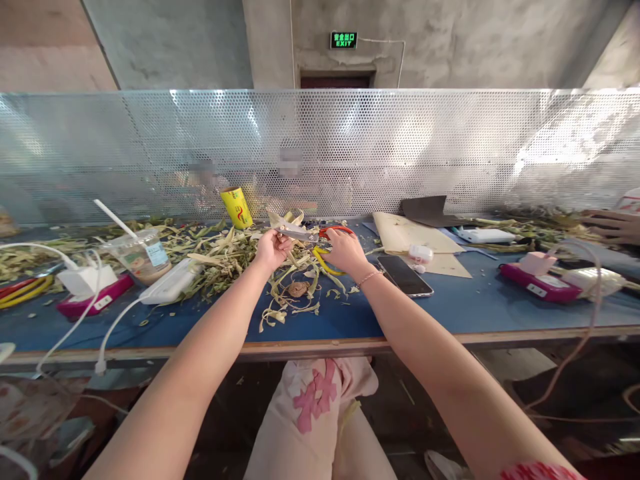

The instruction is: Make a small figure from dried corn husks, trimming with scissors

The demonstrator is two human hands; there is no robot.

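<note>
My right hand point(344, 252) is closed round the red and yellow handles of a pair of scissors point(306, 233). Their metal blades point left, toward my left hand. My left hand point(271, 248) is closed on a pale dried plant piece point(287, 220), right at the blade tips. Both hands hover over a heap of green and straw-coloured trimmings point(225, 257) on the blue table point(440, 313). A small brown lump point(299, 289) lies among the scraps just below the hands.
A plastic drink cup with a straw point(143, 255), a white power bank point(169, 283), pink devices point(537, 283) and cables sit on the table. A phone point(404, 275), paper sheets point(407, 235) and a yellow can point(237, 207) lie near the mesh screen point(450, 147). Another person's hand point(613, 225) is at far right.
</note>
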